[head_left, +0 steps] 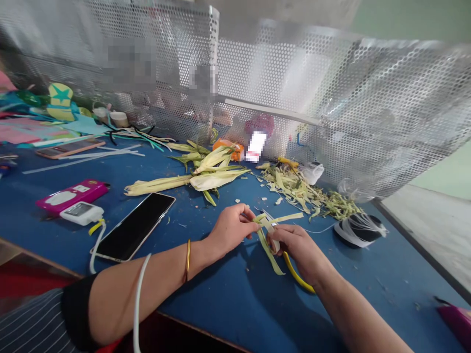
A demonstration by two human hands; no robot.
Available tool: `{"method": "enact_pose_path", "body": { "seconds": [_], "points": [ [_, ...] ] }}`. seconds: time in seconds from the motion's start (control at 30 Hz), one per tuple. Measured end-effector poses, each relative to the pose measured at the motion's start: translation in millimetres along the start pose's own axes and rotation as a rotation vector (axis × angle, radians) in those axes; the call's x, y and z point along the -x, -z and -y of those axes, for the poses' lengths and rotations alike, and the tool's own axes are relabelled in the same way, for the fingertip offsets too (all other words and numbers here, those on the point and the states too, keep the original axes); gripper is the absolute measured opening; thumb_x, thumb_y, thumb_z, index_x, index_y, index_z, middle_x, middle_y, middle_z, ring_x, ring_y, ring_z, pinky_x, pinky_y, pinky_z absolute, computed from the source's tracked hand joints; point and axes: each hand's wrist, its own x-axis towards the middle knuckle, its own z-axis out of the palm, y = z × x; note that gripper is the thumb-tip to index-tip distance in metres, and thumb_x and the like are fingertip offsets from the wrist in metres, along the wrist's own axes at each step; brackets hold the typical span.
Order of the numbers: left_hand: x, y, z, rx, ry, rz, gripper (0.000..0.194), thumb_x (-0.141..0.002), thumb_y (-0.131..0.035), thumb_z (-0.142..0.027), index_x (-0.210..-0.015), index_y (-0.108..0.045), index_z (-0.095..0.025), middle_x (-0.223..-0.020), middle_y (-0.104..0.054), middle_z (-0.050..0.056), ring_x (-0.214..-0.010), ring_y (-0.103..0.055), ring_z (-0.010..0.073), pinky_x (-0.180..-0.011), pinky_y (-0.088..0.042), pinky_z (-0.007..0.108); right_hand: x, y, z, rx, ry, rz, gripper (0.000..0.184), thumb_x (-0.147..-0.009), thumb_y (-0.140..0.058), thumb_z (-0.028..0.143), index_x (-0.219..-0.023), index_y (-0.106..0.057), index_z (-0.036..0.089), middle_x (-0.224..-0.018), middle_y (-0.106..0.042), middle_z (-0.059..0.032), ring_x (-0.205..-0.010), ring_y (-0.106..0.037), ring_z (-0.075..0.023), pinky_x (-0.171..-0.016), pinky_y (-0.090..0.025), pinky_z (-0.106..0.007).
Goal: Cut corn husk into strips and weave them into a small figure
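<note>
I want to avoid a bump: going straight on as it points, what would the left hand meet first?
Probably the right hand, just beyond the pale green, ribbon-like husk strips that the left hand pinches; exact depth is unclear.

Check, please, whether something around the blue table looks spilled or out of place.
Yes, slightly. A white cable runs across the left forearm, where it might snag. Also, pale green scraps lie loosely heaped near the perforated screen, with small bits scattered across the table, which looks untidy.
</note>
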Motion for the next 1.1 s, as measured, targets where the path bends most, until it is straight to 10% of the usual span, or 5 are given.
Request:
{"method": "enact_pose_path", "body": {
  "seconds": [0.53, 0.9, 1.1],
  "points": [
    [6.1, 0.2, 1.5, -0.31, -0.179, -0.071, 0.012, -0.073, -0.069, -0.027, -0.074, -0.058, -0.021, -0.073, -0.07, 0.001, -0.068, -0.066, 0.0162, -0.056, -0.044, 0.023, -4.1, -6.4, -8.8, -0.285, -0.06, -0.019, 0.01, -0.052, -0.05, 0.018, -0.042, -0.052, 0.019, -0.051, -0.05, 0.0003, -0.055, -0.041, -0.0128, -0.056, -0.033, -0.028],
    [6.0, -1.1, 5.2, -0.336, -0.206, -0.001, 0.009, -0.074, -0.068, -0.024, -0.074, -0.06, -0.021, -0.072, -0.069, -0.001, -0.066, -0.063, 0.0142, -0.059, -0.043, 0.023, 5.2, -0.5, -3.2, 0.545, 0.299, -0.282, 0.025, -0.082, -0.061, 0.039, -0.065, -0.05, 0.023, -0.052, -0.05, 0.0041, -0.051, -0.042, -0.0135, -0.052, -0.026, -0.027],
    [10.2, -1.2, 2.0, -0.344, -0.215, 0.082, 0.005, -0.075, -0.066, -0.024, -0.073, -0.063, -0.02, -0.068, -0.066, -0.002, -0.061, -0.058, 0.0129, -0.057, -0.039, 0.022, 3.1, 0.2, -3.0, 0.344, 0.269, -0.195, 0.031, -0.084, -0.059, 0.047, -0.098, -0.061, 0.02, -0.056, -0.053, 0.0048, -0.051, -0.046, -0.0137, -0.051, -0.033, -0.026]
  ]
}}
